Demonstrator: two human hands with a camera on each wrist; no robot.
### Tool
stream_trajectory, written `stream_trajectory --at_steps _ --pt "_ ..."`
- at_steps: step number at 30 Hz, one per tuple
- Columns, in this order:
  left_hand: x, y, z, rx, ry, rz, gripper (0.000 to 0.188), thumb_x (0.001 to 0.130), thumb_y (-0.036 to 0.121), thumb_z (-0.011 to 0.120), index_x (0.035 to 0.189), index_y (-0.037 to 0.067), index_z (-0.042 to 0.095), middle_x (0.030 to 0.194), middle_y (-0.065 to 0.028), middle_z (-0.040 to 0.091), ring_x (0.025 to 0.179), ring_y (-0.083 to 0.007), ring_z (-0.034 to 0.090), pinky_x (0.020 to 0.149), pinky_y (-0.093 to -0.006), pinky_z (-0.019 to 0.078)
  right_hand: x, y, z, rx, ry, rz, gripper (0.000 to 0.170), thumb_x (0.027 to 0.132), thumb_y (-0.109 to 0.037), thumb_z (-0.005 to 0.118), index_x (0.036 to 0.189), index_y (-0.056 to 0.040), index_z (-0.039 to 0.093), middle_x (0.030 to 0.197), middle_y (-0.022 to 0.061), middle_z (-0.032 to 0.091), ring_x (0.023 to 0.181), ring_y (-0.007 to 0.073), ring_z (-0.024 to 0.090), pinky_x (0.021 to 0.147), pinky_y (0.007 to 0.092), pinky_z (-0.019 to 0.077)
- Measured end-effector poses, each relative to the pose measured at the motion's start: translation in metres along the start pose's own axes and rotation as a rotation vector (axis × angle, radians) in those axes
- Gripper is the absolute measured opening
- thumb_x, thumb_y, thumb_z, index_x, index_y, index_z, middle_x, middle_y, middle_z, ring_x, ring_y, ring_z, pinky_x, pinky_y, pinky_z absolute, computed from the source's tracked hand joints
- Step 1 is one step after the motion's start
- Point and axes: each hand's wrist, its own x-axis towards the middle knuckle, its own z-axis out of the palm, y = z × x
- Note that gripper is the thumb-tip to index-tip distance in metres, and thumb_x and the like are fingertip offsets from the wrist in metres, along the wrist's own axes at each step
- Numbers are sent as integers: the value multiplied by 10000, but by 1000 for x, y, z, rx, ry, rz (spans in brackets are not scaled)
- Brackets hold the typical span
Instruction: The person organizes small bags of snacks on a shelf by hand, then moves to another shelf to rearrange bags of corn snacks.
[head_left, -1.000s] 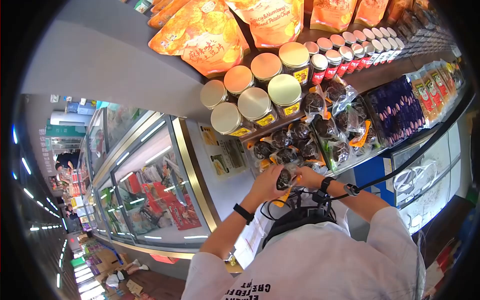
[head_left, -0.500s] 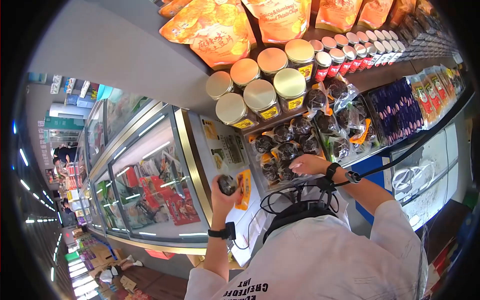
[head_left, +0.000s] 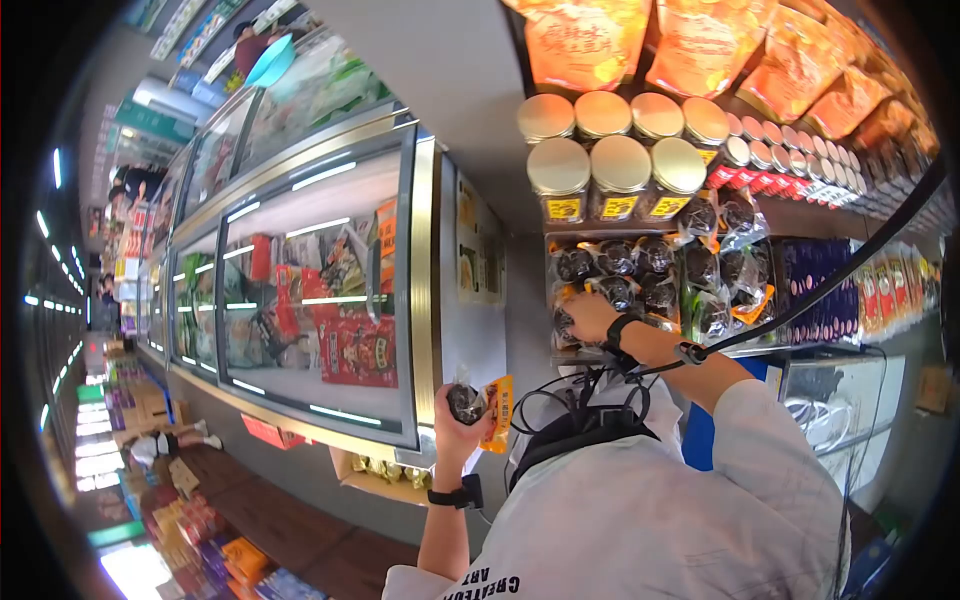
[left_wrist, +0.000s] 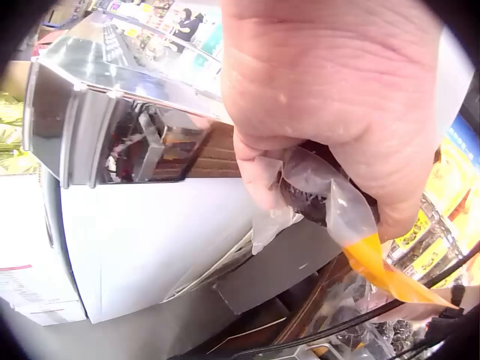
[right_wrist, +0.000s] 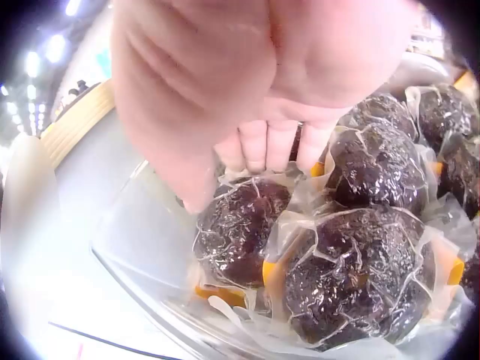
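In my left hand (head_left: 456, 436) I hold a dark round vacuum-packed food ball (head_left: 465, 403), its clear wrapper trailing an orange-yellow label (head_left: 498, 414). The left wrist view shows fingers curled round this ball (left_wrist: 306, 204), the palm hiding much of it. My right hand (head_left: 593, 318) is over the near left part of a clear tray (right_wrist: 139, 232) filled with similar wrapped balls. Seen from the right wrist, the thumb lies beside one ball (right_wrist: 244, 231) and the fingertips come down at its far side. Other balls (right_wrist: 360, 274) sit close by.
Behind the tray stand metal-lidded jars (head_left: 620, 165), with orange chip bags (head_left: 585, 45) above. Dark blue packets (head_left: 815, 280) lie to the right. A glass-fronted freezer (head_left: 300, 300) with a gold edge stands left. A black cable (head_left: 840, 270) crosses the right side.
My left hand carried the wrapped ball away from the tray, to the left. The right hand let go of it and moved over the tray's balls. The head view has turned left.
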Motion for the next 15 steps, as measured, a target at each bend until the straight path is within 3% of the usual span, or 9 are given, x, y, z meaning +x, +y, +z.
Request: stream_trajectory --at_steps 1,3,5,7,10,13,15 --pt "-5 -3 -3 -47 8 -57 701 609 125 792 1196 3 429 1016 -155 556 896 -281 586 812 -354 478 1 8 2 -5 -11 -14 377 759 -223 645 1072 -20 588 1051 156 629 1028 335 572 882 425 450" --pt "-9 -11 -5 -91 -6 -113 699 611 107 782 1201 5 421 1012 -149 554 900 -274 579 814 -354 473 8 28 13 326 52 -6 340 756 -173 636 1076 -63 608 1011 167 648 975 318 603 854 419 464" --pt "-8 -14 -2 -36 -14 -86 702 611 111 783 1202 5 421 1021 -154 552 915 -270 577 817 -353 471 19 38 27 325 107 -39 331 752 -96 599 1082 -92 620 961 160 663 910 310 626 807 398 479" --pt "-7 -11 -1 -46 -30 -99 716 607 128 789 1209 5 421 1046 -165 551 938 -279 577 829 -351 471 26 42 28 519 -2 106 337 748 -47 566 1077 -90 624 956 135 668 897 312 628 771 378 483" --pt "-2 -10 0 -4 27 -13 678 611 75 777 1183 17 418 964 -119 549 856 -213 569 782 -334 480 25 38 20 482 -90 146 316 752 -35 554 1055 -88 626 949 131 667 879 308 628 750 370 482" --pt "4 -12 -1 -11 18 -9 692 605 82 781 1189 16 417 972 -125 552 862 -224 575 786 -338 482 22 33 10 384 -159 26 287 784 1 477 1041 -33 599 933 154 663 889 322 633 772 385 495" --pt "11 -5 -1 18 1 7 729 598 158 805 1207 15 431 1053 -168 551 940 -300 582 826 -360 477 20 32 8 414 -130 15 270 792 -5 484 1032 -33 604 932 156 660 891 315 632 776 381 494"
